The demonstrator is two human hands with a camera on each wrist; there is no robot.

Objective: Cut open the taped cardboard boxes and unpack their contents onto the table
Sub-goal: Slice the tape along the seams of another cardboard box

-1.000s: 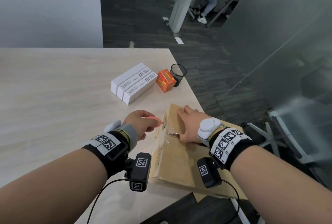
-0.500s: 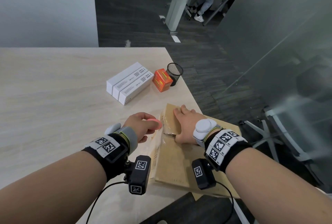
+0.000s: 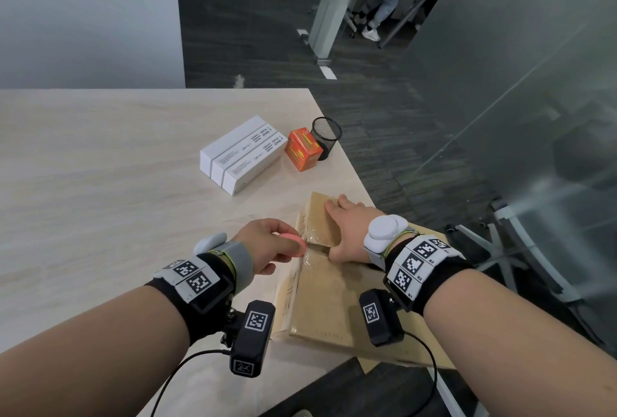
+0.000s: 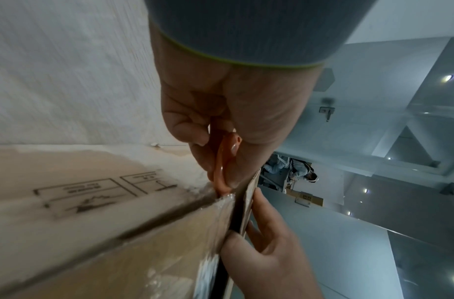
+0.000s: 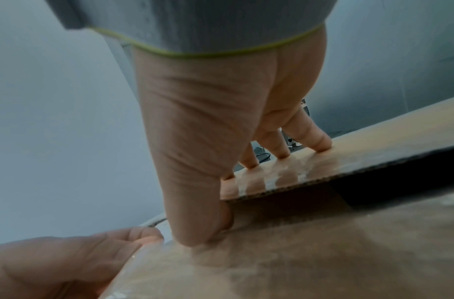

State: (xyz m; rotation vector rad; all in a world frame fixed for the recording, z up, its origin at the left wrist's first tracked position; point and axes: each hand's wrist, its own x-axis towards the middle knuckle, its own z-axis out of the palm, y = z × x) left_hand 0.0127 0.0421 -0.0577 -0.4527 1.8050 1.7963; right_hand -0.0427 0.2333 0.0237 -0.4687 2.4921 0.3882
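A flat brown cardboard box sealed with clear tape lies at the table's near right corner, overhanging the edge. My left hand pinches a small pink round cutter against the box's left top edge, where the flap seam meets it. From the left wrist the cutter sits between thumb and fingers, its tip in the taped seam. My right hand lies flat on the far top flap, fingers straight, thumb on the near flap at the dark gap between the flaps.
Three white long boxes lie side by side mid-table, with an orange carton and a black mesh cup to their right near the table's right edge. A glass wall and a chair base stand right of the table.
The left hand with the cutter has slid slightly toward me along the box's left edge. The right hand stays flat on the flap.
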